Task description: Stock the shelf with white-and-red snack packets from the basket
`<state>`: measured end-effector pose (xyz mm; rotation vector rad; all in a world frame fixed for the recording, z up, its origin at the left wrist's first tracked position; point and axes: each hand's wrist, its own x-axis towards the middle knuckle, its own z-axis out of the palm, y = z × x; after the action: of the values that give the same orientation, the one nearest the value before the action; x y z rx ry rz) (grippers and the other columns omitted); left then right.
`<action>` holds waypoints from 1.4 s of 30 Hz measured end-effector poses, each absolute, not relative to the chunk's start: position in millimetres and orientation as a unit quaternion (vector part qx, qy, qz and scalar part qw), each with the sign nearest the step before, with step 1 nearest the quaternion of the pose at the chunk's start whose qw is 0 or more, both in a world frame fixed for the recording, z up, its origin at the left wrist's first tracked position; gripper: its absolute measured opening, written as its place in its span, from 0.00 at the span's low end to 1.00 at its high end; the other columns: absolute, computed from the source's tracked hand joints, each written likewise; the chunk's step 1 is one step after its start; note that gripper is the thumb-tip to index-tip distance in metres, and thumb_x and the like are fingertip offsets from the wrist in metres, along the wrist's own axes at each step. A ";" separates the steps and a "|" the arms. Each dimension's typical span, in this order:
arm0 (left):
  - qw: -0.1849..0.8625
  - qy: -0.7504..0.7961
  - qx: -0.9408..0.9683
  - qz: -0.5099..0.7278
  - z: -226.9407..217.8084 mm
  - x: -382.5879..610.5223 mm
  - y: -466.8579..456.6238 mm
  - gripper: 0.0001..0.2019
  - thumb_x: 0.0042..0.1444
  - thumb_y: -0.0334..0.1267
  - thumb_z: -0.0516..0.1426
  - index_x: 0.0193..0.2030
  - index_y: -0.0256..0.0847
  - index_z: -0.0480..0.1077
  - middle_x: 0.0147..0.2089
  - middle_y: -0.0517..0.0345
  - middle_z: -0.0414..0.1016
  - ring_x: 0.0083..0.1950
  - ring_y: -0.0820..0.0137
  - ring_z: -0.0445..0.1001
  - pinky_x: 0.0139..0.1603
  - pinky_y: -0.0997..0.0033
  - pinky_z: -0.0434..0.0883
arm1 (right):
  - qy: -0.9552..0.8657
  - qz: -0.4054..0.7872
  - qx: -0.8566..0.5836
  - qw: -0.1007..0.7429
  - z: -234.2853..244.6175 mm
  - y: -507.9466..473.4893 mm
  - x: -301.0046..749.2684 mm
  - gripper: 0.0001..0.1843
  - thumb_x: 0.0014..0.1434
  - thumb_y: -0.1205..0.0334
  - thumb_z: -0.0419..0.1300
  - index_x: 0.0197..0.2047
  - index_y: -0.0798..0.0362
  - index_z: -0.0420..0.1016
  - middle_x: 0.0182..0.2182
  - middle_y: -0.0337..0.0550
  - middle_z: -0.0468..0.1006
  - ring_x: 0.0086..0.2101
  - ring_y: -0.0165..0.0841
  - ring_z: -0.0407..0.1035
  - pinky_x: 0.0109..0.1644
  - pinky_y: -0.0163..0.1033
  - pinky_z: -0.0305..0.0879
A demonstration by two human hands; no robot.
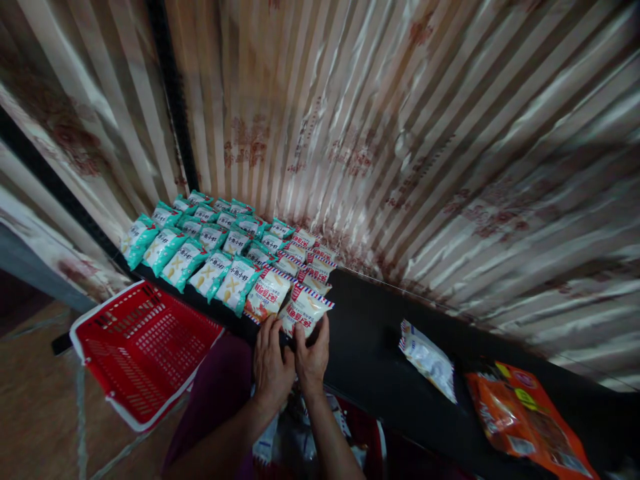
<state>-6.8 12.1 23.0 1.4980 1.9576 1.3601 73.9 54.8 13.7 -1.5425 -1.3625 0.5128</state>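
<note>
A white-and-red snack packet point(306, 308) lies at the front right corner of the rows of packets. My right hand point(313, 357) is closed on its lower right side, with the thumb on its front. My left hand point(273, 360) has its fingers together at the packet's lower left edge, gripping there. Left of it is a similar white-and-red snack packet point(267, 293), just above my left fingertips. Several green-and-white snack packets point(183, 262) stand leaning in rows further left. Below my hands, a basket of packets point(285, 440) is partly hidden by my forearms.
One loose snack packet point(429, 360) lies on the black shelf point(363, 333) to the right, beside an orange bag point(527, 417). A red basket point(150, 347) with a white rim rests at the left on the tiled floor point(40, 387). A striped, wrinkled curtain point(310, 100) hangs behind the shelf.
</note>
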 end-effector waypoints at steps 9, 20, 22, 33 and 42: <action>0.140 0.694 0.494 0.504 16.5 -10.5 8.3 0.25 0.48 0.23 0.48 0.55 0.37 0.61 0.65 0.44 0.53 0.67 0.58 0.52 0.65 0.50 0.56 | -0.576 0.187 -0.632 0.484 10.2 54.8 73.6 0.39 0.56 0.42 0.52 0.64 0.59 0.52 0.54 0.59 0.67 0.52 0.44 0.64 0.52 0.47 0.62; 0.129 0.673 0.536 0.494 3.6 -10.4 2.0 0.28 0.44 0.22 0.48 0.56 0.34 0.61 0.61 0.43 0.60 0.64 0.57 0.56 0.63 0.50 0.58 | -0.606 0.154 -0.636 0.452 17.9 51.2 75.7 0.37 0.57 0.40 0.49 0.61 0.58 0.58 0.42 0.54 0.70 0.42 0.42 0.67 0.44 0.45 0.64; 0.127 0.671 0.538 0.494 3.5 -10.6 2.2 0.27 0.44 0.22 0.48 0.55 0.34 0.62 0.61 0.43 0.60 0.64 0.58 0.56 0.63 0.50 0.58 | -0.599 0.146 -0.633 0.468 19.5 50.4 75.3 0.39 0.56 0.40 0.51 0.62 0.58 0.56 0.45 0.55 0.69 0.45 0.43 0.66 0.47 0.46 0.63; 0.104 0.659 0.555 0.496 7.0 -5.8 0.3 0.28 0.46 0.21 0.48 0.57 0.35 0.60 0.63 0.44 0.57 0.65 0.57 0.54 0.64 0.48 0.56 | -0.583 0.207 -0.631 0.469 13.6 67.7 71.6 0.38 0.62 0.43 0.39 0.64 0.64 0.50 0.59 0.63 0.60 0.59 0.45 0.54 0.60 0.51 0.50; 0.117 0.652 0.564 0.493 5.4 -0.3 0.7 0.28 0.48 0.23 0.47 0.59 0.36 0.58 0.62 0.44 0.57 0.64 0.57 0.55 0.62 0.47 0.58 | -0.594 0.198 -0.623 0.468 14.8 70.2 73.4 0.37 0.61 0.42 0.42 0.63 0.62 0.54 0.58 0.62 0.62 0.58 0.45 0.56 0.59 0.52 0.53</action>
<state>-0.3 0.7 5.4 1.6520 1.9070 1.4432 73.4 70.2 14.8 -1.5287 -1.4571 0.4847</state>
